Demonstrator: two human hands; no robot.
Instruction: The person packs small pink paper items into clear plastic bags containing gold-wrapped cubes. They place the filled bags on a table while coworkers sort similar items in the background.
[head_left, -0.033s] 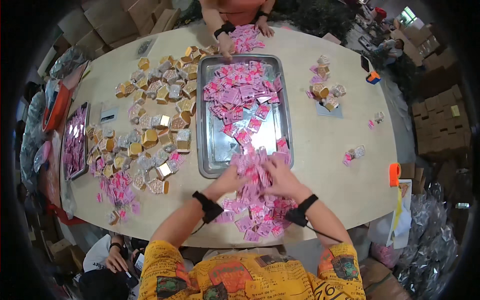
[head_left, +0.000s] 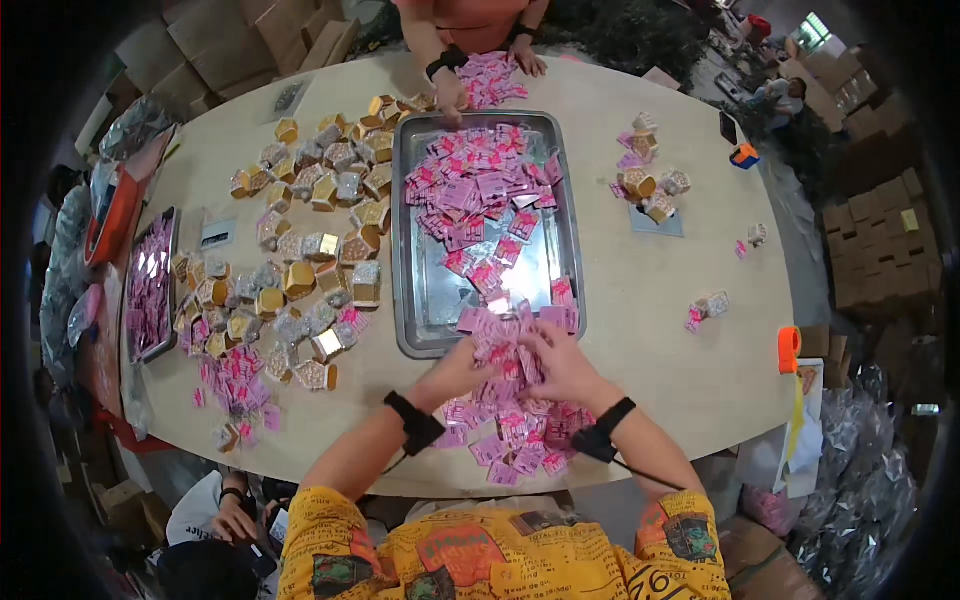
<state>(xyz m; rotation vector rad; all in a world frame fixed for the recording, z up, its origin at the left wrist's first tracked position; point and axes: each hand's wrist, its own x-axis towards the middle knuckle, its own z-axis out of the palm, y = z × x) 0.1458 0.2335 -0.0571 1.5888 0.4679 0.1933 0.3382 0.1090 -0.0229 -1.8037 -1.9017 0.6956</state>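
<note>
A heap of small pink printed cards or packets (head_left: pixel 515 425) lies on the table in front of me and runs over the near rim of a grey metal tray (head_left: pixel 403 270). My left hand (head_left: pixel 458 372) is curled in against the left side of a clump of them. From the other side my right hand (head_left: pixel 562 365) bends its fingers round the same clump, at the tray's near edge. Which pieces each hand grips is partly hidden. Inside the tray, more pink cards (head_left: pixel 470 185) are piled toward the far end, with bare metal showing nearer me.
Many gold and white house-shaped ornaments (head_left: pixel 300 277) cover the left of the table, beside loose pink cards (head_left: pixel 235 385). Another tray (head_left: pixel 150 285) stands at the left edge. Across the table, a co-worker's hand (head_left: pixel 451 95) touches the tray rim. Several ornaments (head_left: pixel 657 207) and orange tape (head_left: pixel 789 350) lie right.
Both my hands have shifted slightly, and my right fingers have drawn in closer round the clump. The rest looks nearly the same.
</note>
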